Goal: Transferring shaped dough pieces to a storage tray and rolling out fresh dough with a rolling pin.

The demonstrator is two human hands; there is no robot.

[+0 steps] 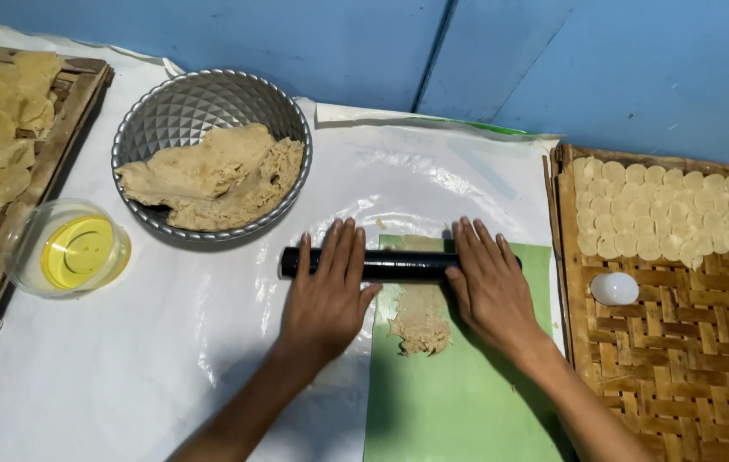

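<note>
Rolling a thin strip of beige dough (420, 315) flat with a black cylindrical rolling pin (398, 264), both palms pressing down on top. Left hand (327, 295) over the pin's left end, fingers straight and slightly spread, not curled around it; right hand (490, 282) over the right part, fingers likewise flat and a little apart. Dough lying on a green rectangular sheet (467, 385), partly under the pin and ragged-edged on the near side of it. Left of the pin and beyond, a faceted metal bowl (168, 107) holding a large lump of the same dough; nearer left, a clear plastic tub of yellow oil (73, 250). Right of the pin, a woven bamboo tray (681, 359) carrying rows of small pale discs (672, 218) and a white round cutter (614, 288). Flattening judged midway: next calling for even pressure, drawing the pin back over the ragged near edge
</note>
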